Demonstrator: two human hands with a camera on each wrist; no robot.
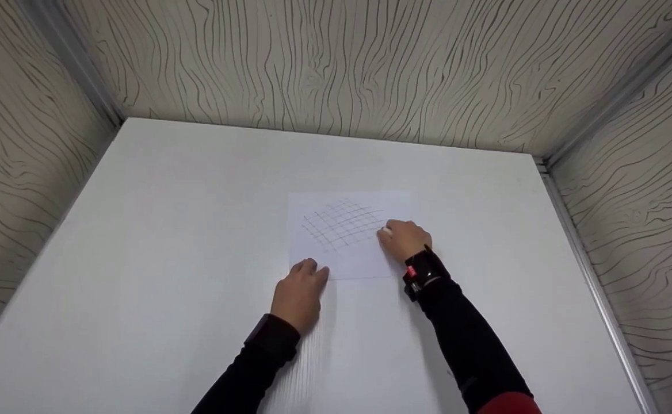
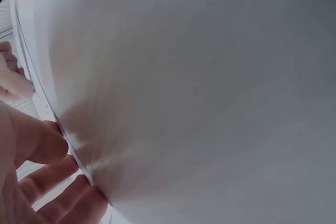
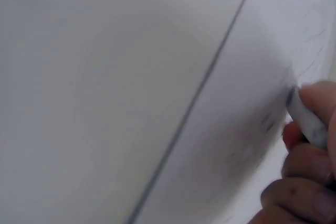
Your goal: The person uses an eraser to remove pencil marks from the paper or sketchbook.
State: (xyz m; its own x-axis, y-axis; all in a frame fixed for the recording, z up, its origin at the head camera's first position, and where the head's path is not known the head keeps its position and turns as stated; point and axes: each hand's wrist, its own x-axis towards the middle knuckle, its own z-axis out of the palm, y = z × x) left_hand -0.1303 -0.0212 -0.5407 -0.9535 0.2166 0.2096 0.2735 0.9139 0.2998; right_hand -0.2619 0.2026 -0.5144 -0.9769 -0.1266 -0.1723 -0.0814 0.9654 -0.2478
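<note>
A sheet of white paper lies on the white table, with a grid of crossing, slightly curved dark lines drawn on its upper part. My right hand pinches a small white eraser between thumb and fingers at the sheet's right side. The eraser's tip is smudged dark and meets the paper, where small dark crumbs lie close by. At the lower left of the sheet, my left hand rests with its fingertips on the paper's edge, fingers fairly straight.
The broad white table spreads around the sheet. Wood-grain patterned walls rise at the back and both sides, with grey metal posts at the corners. A metal rail runs along the table's right edge.
</note>
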